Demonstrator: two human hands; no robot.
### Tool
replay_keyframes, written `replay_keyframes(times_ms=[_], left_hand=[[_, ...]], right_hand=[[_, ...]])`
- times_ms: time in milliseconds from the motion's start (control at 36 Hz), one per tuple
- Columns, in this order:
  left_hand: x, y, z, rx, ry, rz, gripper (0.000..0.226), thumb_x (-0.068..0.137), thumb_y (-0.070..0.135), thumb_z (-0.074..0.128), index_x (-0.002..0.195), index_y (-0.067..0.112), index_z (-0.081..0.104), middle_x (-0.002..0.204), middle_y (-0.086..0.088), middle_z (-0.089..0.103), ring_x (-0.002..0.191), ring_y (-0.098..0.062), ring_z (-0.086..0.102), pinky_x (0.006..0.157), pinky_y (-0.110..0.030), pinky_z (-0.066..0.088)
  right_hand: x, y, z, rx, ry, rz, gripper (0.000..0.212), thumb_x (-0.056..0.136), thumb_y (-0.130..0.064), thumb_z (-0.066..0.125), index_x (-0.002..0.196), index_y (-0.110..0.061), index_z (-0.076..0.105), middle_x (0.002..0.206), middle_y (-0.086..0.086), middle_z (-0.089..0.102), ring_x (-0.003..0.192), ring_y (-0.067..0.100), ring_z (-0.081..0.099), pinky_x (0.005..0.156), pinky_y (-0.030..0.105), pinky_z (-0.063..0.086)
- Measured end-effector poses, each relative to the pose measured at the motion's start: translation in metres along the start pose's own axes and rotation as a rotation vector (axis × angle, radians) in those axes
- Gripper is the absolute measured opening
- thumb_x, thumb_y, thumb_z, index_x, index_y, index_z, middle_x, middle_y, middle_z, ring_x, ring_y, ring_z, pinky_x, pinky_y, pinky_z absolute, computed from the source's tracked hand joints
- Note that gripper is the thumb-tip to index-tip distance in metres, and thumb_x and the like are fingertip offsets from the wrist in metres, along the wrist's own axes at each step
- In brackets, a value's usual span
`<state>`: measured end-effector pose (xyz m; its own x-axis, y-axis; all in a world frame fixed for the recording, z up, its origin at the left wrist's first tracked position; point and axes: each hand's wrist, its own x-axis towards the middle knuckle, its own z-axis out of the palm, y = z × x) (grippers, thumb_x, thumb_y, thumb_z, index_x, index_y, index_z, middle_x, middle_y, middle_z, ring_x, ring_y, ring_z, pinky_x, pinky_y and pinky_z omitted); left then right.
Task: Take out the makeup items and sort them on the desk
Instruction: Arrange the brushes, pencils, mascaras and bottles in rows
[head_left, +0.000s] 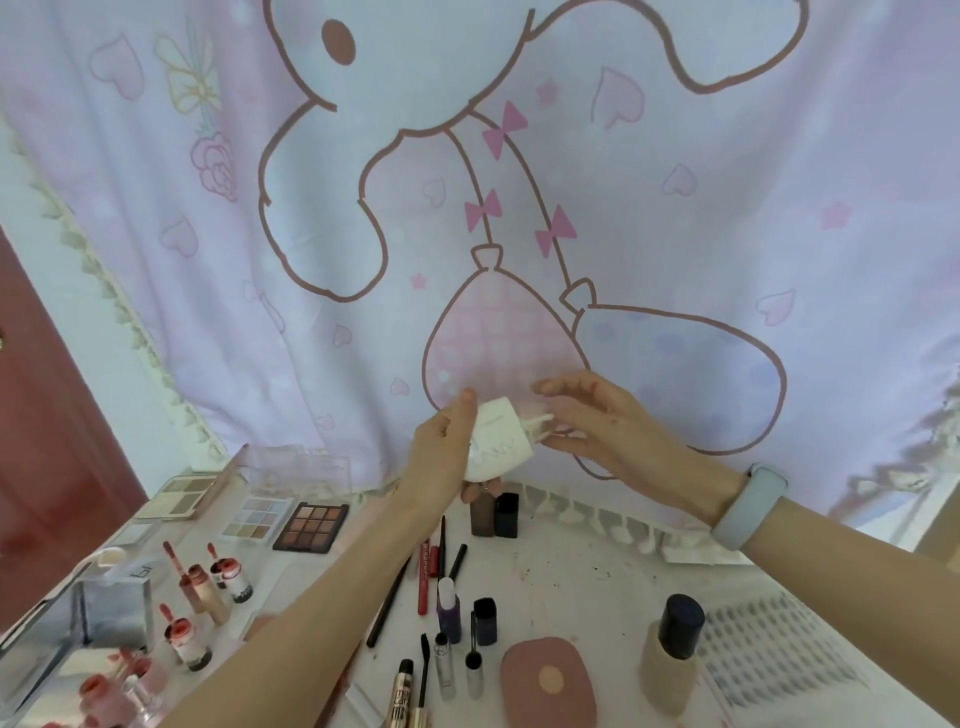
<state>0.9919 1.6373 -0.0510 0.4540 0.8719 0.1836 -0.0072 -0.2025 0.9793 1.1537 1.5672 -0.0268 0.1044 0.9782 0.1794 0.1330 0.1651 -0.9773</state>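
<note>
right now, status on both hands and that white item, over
Left hand grips white case, raised above desk. Right hand at its small white part, grip unclear. Nothing in the way.
</note>
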Motion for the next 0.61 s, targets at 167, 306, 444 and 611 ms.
replay_keyframes(times_ms=[167, 306, 444, 611], left_hand=[[-0.001, -0.004, -0.002, 0.028, -0.105, -0.086, 0.052, 0.096, 0.049, 0.035, 0.108, 0.004, 0.058, 0.066, -0.012, 0.068, 0.051, -0.025, 0.064, 0.044, -0.027, 0.050], [0.004, -0.007, -0.008, 0.082, -0.181, -0.254, 0.053, 0.090, 0.059, 0.035, 0.099, 0.016, 0.065, 0.085, -0.007, 0.070, 0.069, -0.016, 0.068, 0.061, -0.031, 0.058], [0.014, -0.015, -0.018, 0.036, -0.200, -0.470, 0.055, 0.084, 0.066, 0.044, 0.097, 0.016, 0.065, 0.088, -0.006, 0.066, 0.077, -0.017, 0.058, 0.063, -0.021, 0.041], [0.017, -0.033, -0.026, 0.019, -0.295, -0.512, 0.045, 0.089, 0.036, 0.060, 0.125, 0.009, 0.055, 0.109, -0.007, 0.067, 0.092, -0.016, 0.066, 0.073, -0.025, 0.055]], right_hand=[[-0.001, -0.002, -0.005, -0.332, -0.078, 0.146, 0.020, 0.096, -0.029, 0.049, 0.103, -0.016, 0.062, 0.077, -0.003, 0.061, 0.053, -0.003, 0.054, 0.053, 0.013, 0.042], [-0.001, 0.000, -0.014, -0.720, -0.152, -0.049, 0.017, 0.093, -0.015, 0.055, 0.109, -0.020, 0.056, 0.084, -0.018, 0.052, 0.065, -0.012, 0.051, 0.062, 0.005, 0.038], [-0.002, 0.008, -0.020, -0.893, -0.036, -0.219, 0.021, 0.092, -0.013, 0.055, 0.113, -0.012, 0.053, 0.084, -0.019, 0.044, 0.068, -0.003, 0.045, 0.066, 0.005, 0.035], [0.001, 0.022, -0.030, -0.880, -0.081, 0.009, 0.042, 0.094, -0.022, 0.053, 0.134, -0.016, 0.040, 0.095, -0.005, 0.052, 0.072, 0.003, 0.050, 0.063, 0.006, 0.040]])
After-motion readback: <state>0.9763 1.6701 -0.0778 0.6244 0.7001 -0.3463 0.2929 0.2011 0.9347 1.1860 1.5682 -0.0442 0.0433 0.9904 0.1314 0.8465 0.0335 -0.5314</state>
